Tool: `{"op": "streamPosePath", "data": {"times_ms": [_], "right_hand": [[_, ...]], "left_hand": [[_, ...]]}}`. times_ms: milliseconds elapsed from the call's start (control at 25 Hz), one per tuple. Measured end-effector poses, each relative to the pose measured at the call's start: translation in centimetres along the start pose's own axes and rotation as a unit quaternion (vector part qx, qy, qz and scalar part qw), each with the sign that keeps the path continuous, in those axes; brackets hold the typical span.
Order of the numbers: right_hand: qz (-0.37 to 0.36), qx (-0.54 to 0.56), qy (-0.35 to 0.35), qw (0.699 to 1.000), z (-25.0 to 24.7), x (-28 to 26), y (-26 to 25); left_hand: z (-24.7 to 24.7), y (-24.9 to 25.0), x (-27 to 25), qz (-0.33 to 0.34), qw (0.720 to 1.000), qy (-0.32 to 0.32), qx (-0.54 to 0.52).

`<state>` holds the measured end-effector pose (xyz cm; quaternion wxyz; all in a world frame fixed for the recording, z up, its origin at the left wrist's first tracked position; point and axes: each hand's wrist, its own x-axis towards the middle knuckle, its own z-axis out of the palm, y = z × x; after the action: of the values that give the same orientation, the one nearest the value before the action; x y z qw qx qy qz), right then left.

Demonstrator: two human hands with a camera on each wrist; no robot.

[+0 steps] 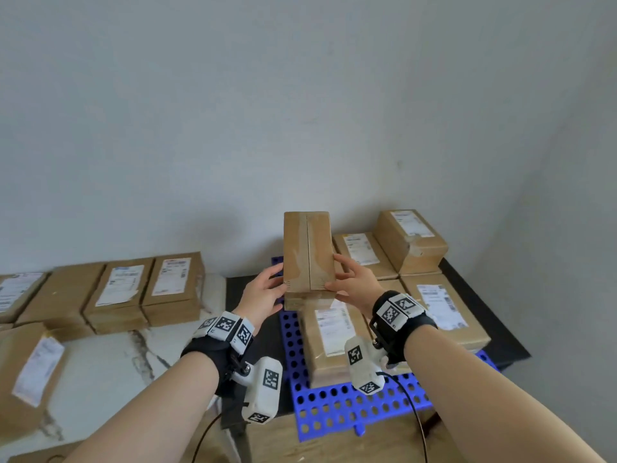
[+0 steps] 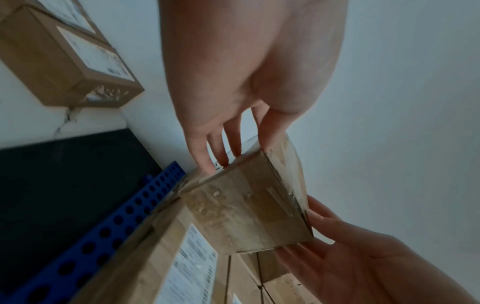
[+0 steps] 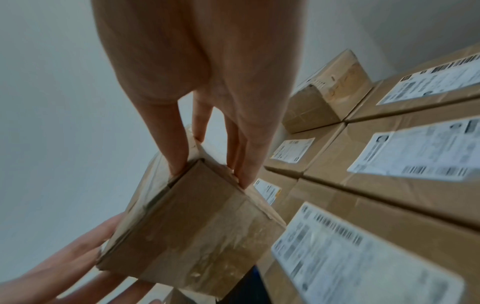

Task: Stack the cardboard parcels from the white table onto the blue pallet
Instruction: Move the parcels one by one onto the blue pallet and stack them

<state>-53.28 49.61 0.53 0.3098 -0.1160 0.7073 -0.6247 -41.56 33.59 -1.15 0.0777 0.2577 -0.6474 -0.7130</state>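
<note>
A plain cardboard parcel with a taped seam stands on end in the air above the blue perforated pallet. My left hand pinches its lower left edge, and my right hand pinches its lower right edge. In the left wrist view, the left hand has its thumb on one face of the parcel and its fingers on the other. The right hand clamps a corner of the parcel in the same way. Several labelled parcels lie on the pallet.
Several labelled parcels sit in a row on the white marbled table to the left, and one lies nearer me. One parcel lies on top at the pallet's back right. A black surface lies under the pallet, with the wall close behind.
</note>
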Motion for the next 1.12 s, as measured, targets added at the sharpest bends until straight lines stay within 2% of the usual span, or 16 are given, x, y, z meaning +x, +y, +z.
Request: {"op": "streamPosePath", "data": {"times_ms": [160,360,480,720,840,1000,1120], "right_hand": [[0.007,0.029,-0.027,0.999,-6.6,1.0,-0.4],[0.016,0.054,-0.033,0.998,-10.0,3.0,0.2],[0.016,0.079,-0.023,0.996,-11.2,4.1,-0.2],[0.058,0.087,-0.021,0.994,-11.8,6.4,-0.7],[0.070,0.071,-0.025,0.995,-11.3,7.8,-1.0],[0.050,0.049,-0.008,0.997,-10.9,9.3,-1.7],[0.029,0.023,0.009,0.999,-10.9,9.6,-2.1]], "left_hand": [[5.9,0.9,1.4,-0.019,0.999,-0.004,-0.027],[8.6,1.7,3.6,-0.026,1.000,-0.002,0.000],[9.1,2.2,5.6,-0.023,0.999,-0.016,0.016],[7.8,1.2,9.3,-0.111,0.993,-0.037,-0.012],[7.2,1.4,11.0,-0.116,0.993,-0.036,-0.013],[6.1,1.1,13.0,-0.126,0.991,-0.032,-0.017],[5.9,0.8,14.2,-0.131,0.989,-0.036,-0.060]]}}
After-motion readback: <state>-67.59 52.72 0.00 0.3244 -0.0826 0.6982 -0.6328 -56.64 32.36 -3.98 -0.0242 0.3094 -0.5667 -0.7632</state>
